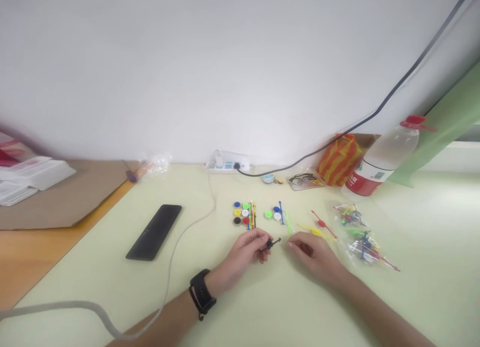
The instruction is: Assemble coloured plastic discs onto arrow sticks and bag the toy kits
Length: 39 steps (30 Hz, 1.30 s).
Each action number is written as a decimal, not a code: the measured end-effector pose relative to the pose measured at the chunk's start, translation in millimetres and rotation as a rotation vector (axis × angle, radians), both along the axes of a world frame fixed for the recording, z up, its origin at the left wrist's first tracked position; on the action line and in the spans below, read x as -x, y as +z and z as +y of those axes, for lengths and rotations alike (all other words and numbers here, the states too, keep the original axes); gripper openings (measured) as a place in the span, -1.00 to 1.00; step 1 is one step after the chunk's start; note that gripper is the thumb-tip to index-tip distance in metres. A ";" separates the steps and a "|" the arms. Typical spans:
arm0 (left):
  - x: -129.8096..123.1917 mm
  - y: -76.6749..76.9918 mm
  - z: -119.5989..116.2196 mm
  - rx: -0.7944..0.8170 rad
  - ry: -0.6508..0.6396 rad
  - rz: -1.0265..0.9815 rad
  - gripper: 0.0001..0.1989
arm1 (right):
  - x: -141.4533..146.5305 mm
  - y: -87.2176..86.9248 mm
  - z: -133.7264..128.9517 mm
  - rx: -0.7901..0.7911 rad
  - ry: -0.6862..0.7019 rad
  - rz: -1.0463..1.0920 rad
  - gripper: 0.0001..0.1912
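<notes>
My left hand (252, 247) pinches a black arrow spinner (269, 244), its pointed tip sticking out to the right. Across from it, my right hand (315, 254) has its fingers curled together; whatever they may hold is hidden. Just beyond the right fingertips lie a green arrow (288, 224) and a blue arrow (280, 213), beside green, blue and white discs (276, 216). Farther left are several coloured discs (237, 212) next to a row of arrows (252, 216). A red spinner (321, 223) and a yellow spinner (317, 232) lie beyond my right hand.
Clear bags of spinner parts (369, 249) lie at the right. Behind them stand a large bottle (386, 154) and a striped bag (337, 159). A black phone-like slab (153, 232) lies left, a grey cable (172, 257) beside it. A power strip (228, 166) sits by the wall.
</notes>
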<state>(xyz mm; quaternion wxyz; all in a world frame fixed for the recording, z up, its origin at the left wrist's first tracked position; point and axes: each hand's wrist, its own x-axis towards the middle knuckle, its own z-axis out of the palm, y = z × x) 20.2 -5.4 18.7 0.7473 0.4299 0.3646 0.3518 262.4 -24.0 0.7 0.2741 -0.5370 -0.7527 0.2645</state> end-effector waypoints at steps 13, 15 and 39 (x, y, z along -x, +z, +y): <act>4.0 -7.3 1.6 -0.117 0.002 0.126 -0.64 | 7.6 -8.3 -6.9 -0.217 0.105 -0.116 -0.95; 4.7 -6.1 2.2 -0.138 -0.015 0.151 -0.62 | 9.6 -7.6 -7.1 -0.248 0.120 -0.136 -0.92; -2.6 5.7 -11.9 -0.226 -0.194 0.269 -0.68 | 19.1 -3.1 -15.7 -0.463 0.338 -0.141 -0.82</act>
